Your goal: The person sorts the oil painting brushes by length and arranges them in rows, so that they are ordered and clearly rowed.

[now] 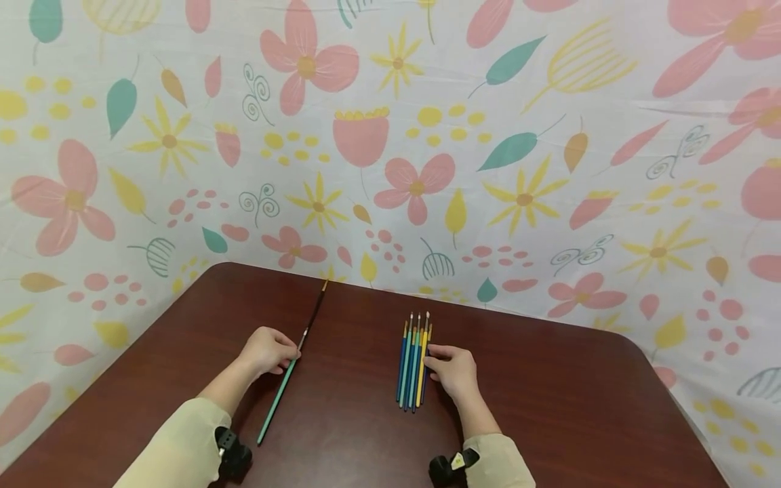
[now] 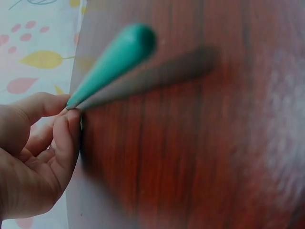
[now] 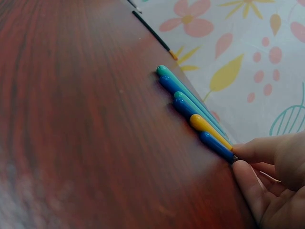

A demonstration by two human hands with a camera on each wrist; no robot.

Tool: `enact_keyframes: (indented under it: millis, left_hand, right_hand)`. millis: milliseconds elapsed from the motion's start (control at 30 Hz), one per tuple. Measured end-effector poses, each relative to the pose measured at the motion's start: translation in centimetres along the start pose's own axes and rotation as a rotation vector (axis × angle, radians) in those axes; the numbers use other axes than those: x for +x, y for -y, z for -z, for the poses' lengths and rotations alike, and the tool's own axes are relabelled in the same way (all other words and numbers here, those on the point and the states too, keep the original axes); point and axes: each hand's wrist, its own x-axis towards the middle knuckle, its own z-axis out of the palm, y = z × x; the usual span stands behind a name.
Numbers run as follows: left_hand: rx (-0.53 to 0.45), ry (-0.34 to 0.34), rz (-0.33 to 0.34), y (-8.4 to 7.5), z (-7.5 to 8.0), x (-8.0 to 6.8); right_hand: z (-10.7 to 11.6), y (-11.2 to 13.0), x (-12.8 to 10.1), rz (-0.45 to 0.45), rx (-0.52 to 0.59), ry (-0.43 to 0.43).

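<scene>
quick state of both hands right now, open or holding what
Left hand: closed, pinching a teal-handled paintbrush.
Right hand: closed, pinching the rightmost blue-handled paintbrush.

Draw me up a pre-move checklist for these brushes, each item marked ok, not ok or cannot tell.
1. Left hand has the green brush: ok, pinched between the fingers.
2. Right hand is at the brush row: ok, at its right edge.
3. Right hand pinches only the outer blue brush: cannot tell; the yellow brush is right by a fingertip.
4. Row's handle ends level: not ok, they are staggered.
5. Black brush in the row: not ok, it lies apart, beyond the green brush's tip.
</scene>
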Motion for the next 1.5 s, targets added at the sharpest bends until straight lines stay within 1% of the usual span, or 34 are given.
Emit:
enact_keyframes:
  millis: [133, 267, 533, 767, 967, 1133, 1333, 1500]
  left_hand:
    - [0.03, -0.031, -0.006, -0.1, -0.1, -0.1]
    - [0.046, -0.039, -0.005, -0.1, -0.1, -0.2]
    - [0.032, -0.048, 0.002, 0.4, -0.4, -0.3]
    - [0.0, -0.062, -0.003, 0.5, -0.5, -0.4]
    - [0.002, -0.062, -0.008, 0.4, -0.2, -0.4]
    - [0.007, -0.062, -0.012, 0.0, 0.2, -0.1]
    - [0.014, -0.076, -0.036, -0.2, 0.6, 0.2]
    - [0.004, -0.099, -0.07, -0.4, 0.4, 0.4]
  right_hand:
    - [-0.1, 0.1, 0.0, 0.005, 0.004, -0.005]
    - [-0.1, 0.2, -0.1, 0.003, 0.004, -0.004]
    - [-0.1, 0.2, -0.4, -0.011, 0.008, 0.009]
    - [-0.1, -0.1, -0.6, -0.021, 0.003, 0.015]
    - [0.0, -0.1, -0.4, -0.023, -0.004, 0.014]
    - [0.1, 0.0, 0.0, -0.005, -0.01, 0.008]
    - [0.2, 0.1, 0.0, -0.005, -0.004, 0.008]
    - [0.2, 0.1, -0.1, -0.006, -0.005, 0.006]
